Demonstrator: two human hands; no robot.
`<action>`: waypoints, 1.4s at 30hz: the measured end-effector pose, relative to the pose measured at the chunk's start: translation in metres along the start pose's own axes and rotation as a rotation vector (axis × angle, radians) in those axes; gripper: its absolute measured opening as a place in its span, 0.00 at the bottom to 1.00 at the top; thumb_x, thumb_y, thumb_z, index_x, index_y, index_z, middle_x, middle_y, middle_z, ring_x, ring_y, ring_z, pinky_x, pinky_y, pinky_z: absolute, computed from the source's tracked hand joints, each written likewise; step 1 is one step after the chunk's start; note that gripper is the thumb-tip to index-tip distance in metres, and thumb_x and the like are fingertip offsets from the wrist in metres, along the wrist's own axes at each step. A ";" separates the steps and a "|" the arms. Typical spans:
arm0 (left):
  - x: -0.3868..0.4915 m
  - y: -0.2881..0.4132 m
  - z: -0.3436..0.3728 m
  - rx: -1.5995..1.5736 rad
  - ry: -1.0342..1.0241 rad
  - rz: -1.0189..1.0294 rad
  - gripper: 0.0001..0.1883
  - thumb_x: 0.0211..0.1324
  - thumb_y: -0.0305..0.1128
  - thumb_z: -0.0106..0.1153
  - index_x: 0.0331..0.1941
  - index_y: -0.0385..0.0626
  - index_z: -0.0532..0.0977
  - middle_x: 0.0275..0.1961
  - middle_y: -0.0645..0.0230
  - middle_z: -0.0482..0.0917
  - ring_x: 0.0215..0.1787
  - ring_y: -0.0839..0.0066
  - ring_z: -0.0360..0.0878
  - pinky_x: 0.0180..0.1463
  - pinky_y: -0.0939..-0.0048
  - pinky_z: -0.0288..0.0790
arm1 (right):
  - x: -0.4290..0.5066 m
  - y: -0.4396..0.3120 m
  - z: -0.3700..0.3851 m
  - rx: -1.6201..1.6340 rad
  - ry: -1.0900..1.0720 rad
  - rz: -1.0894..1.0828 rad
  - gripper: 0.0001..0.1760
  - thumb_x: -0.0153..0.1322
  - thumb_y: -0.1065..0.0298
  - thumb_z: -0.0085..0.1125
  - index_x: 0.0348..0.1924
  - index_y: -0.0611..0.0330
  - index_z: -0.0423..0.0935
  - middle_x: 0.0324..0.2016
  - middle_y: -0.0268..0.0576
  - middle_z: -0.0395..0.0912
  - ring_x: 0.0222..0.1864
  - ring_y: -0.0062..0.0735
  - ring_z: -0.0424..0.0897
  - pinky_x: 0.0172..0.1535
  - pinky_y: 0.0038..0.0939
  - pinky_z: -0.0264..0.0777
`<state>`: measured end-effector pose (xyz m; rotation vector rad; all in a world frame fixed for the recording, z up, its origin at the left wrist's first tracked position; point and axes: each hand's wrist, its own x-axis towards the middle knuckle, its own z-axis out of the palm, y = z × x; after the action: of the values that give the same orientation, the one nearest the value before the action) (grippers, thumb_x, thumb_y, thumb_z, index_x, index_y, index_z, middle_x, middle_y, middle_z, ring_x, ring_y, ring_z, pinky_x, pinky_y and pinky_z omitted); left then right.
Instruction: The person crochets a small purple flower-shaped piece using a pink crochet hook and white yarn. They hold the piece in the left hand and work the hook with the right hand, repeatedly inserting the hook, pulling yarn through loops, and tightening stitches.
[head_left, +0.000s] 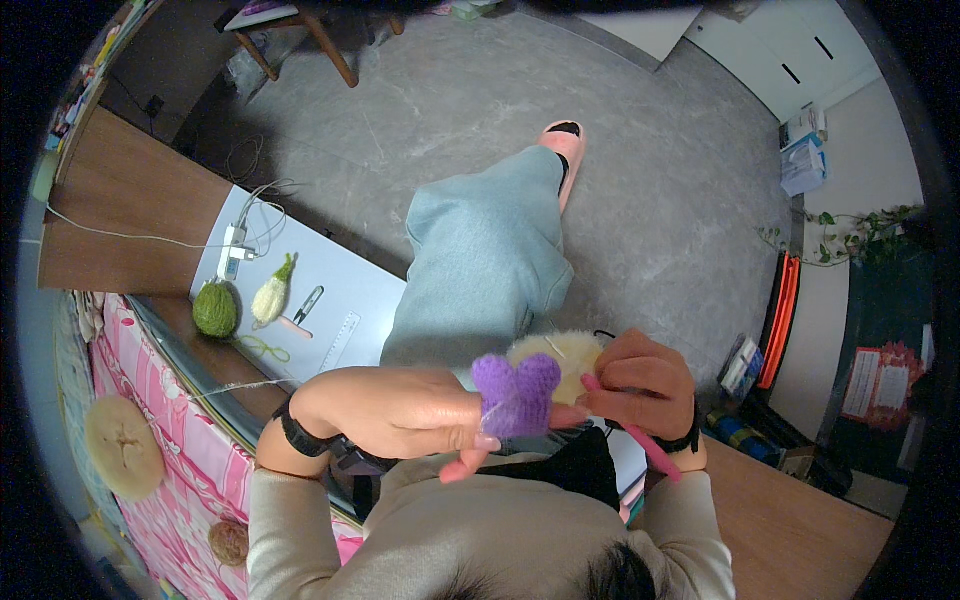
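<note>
My left hand (397, 409) grips a small purple crocheted piece (517, 394) with two rounded lobes at its top, like a heart. Its fingers reach behind the piece, so part of the grip is hidden. In my right hand (649, 386) is a pink crochet hook (652, 450), its handle slanting down to the right and its tip close to the purple piece. Behind both hands a cream fluffy piece (566, 352) shows partly; what it is I cannot tell. A thin pale strand runs from near my left wrist towards a cream yarn cake (124, 448).
On the white tabletop (360, 300) at left lie a green yarn ball (215, 309), a cream-and-green crocheted item (271, 296), thread snips (308, 305), a clear ruler (341, 341) and a power strip (231, 251). A brown ball (229, 543) rests on pink bedding (180, 487).
</note>
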<state>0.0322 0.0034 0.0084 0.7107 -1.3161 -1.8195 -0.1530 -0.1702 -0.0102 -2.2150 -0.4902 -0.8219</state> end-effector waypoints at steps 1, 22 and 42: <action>0.003 -0.001 0.002 0.021 0.013 0.015 0.11 0.60 0.34 0.39 0.31 0.37 0.68 0.26 0.68 0.71 0.24 0.76 0.68 0.29 0.77 0.63 | 0.000 0.000 0.000 0.026 -0.002 0.010 0.14 0.48 0.73 0.58 0.28 0.62 0.77 0.27 0.40 0.68 0.25 0.33 0.71 0.26 0.26 0.66; 0.017 0.017 0.011 0.676 0.403 -0.098 0.10 0.57 0.34 0.43 0.28 0.42 0.69 0.16 0.67 0.70 0.17 0.67 0.69 0.23 0.73 0.63 | -0.004 -0.002 -0.005 0.068 -0.085 0.097 0.14 0.50 0.73 0.59 0.31 0.62 0.76 0.27 0.40 0.71 0.27 0.37 0.72 0.28 0.28 0.68; 0.043 -0.009 -0.007 0.529 0.382 0.489 0.19 0.46 0.37 0.58 0.41 0.38 0.72 0.41 0.61 0.75 0.43 0.65 0.70 0.45 0.67 0.63 | -0.005 0.000 0.005 0.596 0.076 0.064 0.08 0.55 0.72 0.55 0.26 0.64 0.77 0.27 0.43 0.72 0.25 0.36 0.73 0.26 0.31 0.67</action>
<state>0.0114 -0.0346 -0.0020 0.8641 -1.5469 -0.9003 -0.1547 -0.1670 -0.0163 -1.6355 -0.5411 -0.6215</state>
